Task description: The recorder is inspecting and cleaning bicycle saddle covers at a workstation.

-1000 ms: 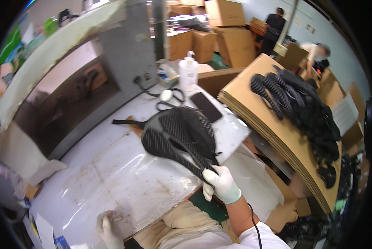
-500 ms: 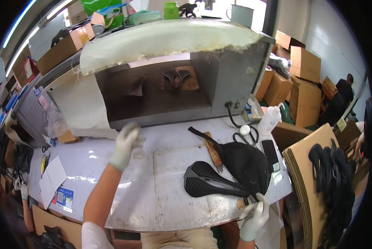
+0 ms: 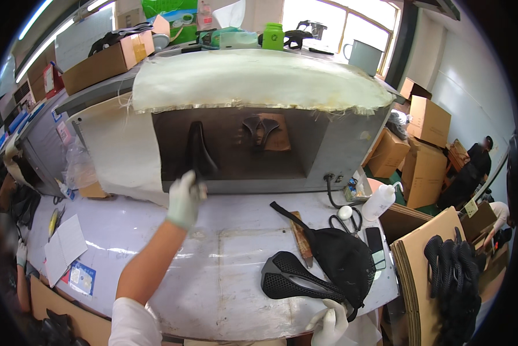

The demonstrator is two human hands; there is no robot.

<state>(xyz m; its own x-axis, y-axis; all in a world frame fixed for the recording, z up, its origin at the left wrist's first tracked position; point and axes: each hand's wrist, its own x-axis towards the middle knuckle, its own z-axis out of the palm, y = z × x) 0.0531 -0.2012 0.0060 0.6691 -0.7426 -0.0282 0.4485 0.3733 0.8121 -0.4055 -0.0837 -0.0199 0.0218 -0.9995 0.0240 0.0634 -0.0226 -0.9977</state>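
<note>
At the mouth of a grey metal box (image 3: 236,185), my left hand (image 3: 184,202) in a pale glove is closed on the lower end of a dark saddle shell (image 3: 199,151), which stands tilted up inside. Two more dark shell pieces (image 3: 260,131) lie deeper in the box on a brown board. On the table a black bicycle saddle (image 3: 288,277) with a honeycomb surface lies beside a black cloth cover (image 3: 342,259). My right hand (image 3: 330,324), also gloved, is just below the saddle's nose, its fingers loosely curled and apart, with nothing visible in them.
A wooden-handled blade (image 3: 302,239), scissors (image 3: 351,219), a phone (image 3: 375,239) and a white squeeze bottle (image 3: 379,202) lie or stand at the right. A cloth flap (image 3: 259,81) hangs over the box's top edge. Several black saddles (image 3: 452,265) stand by cardboard on the right.
My left hand has moved forward to the box and taken hold of the saddle shell, now raised upright. My right hand has shifted left and nearer me. The view has tilted up.
</note>
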